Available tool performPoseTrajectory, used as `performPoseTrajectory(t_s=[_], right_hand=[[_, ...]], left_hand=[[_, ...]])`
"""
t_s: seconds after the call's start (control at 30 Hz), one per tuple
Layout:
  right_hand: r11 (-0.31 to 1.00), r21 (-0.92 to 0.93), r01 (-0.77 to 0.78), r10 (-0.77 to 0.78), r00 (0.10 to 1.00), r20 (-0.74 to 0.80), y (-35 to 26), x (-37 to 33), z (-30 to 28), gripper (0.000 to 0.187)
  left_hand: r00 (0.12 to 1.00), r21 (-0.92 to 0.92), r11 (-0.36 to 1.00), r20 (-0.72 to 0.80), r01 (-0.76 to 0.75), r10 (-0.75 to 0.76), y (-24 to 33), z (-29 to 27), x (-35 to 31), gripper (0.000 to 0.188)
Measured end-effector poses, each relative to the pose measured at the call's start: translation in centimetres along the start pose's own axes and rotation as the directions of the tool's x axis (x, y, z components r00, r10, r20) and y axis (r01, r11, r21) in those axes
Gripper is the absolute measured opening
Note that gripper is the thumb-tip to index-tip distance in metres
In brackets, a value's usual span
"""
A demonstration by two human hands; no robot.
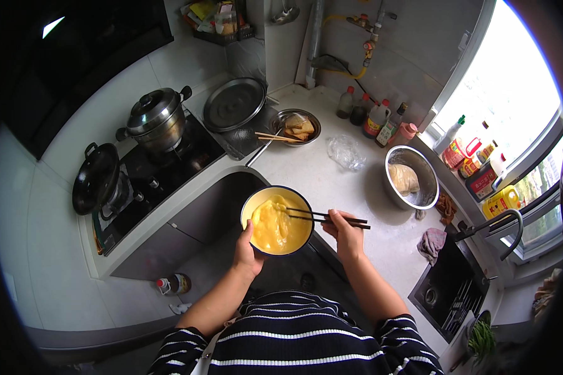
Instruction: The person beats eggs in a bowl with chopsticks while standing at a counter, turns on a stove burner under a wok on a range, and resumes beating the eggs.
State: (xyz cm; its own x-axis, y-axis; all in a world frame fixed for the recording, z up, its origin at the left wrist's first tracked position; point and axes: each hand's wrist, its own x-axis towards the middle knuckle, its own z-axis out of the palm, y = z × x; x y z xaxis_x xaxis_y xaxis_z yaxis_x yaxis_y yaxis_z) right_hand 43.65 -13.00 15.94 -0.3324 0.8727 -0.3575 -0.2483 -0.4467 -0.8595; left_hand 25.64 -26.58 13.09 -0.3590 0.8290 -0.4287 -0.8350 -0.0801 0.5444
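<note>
Striped top [294,340] | bowl [251,207]: yellow liquid [272,230], chopsticks [313,219] | steel basin [428,180]: pale lump [403,179]

- The person wears a black top [294,332], with thin white stripes which go across the body.
- These stripes look slightly ribbed.
- The left sleeve [180,351] and the right sleeve [409,347] have the same striped pattern; both finish near the elbow.
- A pale, narrow strip [214,347] is beside the left sleeve, with one small dark dot.
- The left hand [246,255] and the right hand [349,237] are bare.

Forearms [216,299] forward — left thumb [249,232] extended, right fingers [339,220] pinched.
</note>
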Motion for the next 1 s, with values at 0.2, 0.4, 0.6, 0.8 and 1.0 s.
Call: performPoseTrajectory(t_s=[0.2, 0.4, 0.6, 0.8, 1.0], right_hand=[[0.993, -0.056, 0.105, -0.108, 0.993, -0.048, -1.0, 0.6, 0.4, 0.024], [0.999, -0.005, 0.038, -0.038, 0.998, 0.040, -0.5, 0.9, 0.2, 0.025], [0.998, 0.011, -0.070, 0.069, 0.996, 0.058, -0.4, 0.4, 0.9, 0.024], [0.993, -0.086, -0.076, 0.082, 0.995, 0.065, 0.1, 0.5, 1.3, 0.025], [0.990, -0.072, -0.123, 0.131, 0.984, 0.125, 0.1, 0.0, 1.2, 0.025]], left_hand=[[0.998, 0.015, 0.999, -0.048, -0.037, 0.038, -0.1, -0.7, 0.1, 0.054], [0.997, 0.009, 0.997, -0.031, -0.072, 0.072, -0.1, -1.2, 0.3, 0.054], [0.995, 0.022, 0.999, -0.099, -0.025, 0.027, 0.4, -0.3, -0.3, 0.056], [0.995, 0.004, 1.000, -0.099, -0.003, 0.003, 0.3, -0.6, -0.2, 0.055], [0.997, 0.004, 1.000, -0.082, -0.013, 0.013, 0.4, -0.9, -0.1, 0.056]])
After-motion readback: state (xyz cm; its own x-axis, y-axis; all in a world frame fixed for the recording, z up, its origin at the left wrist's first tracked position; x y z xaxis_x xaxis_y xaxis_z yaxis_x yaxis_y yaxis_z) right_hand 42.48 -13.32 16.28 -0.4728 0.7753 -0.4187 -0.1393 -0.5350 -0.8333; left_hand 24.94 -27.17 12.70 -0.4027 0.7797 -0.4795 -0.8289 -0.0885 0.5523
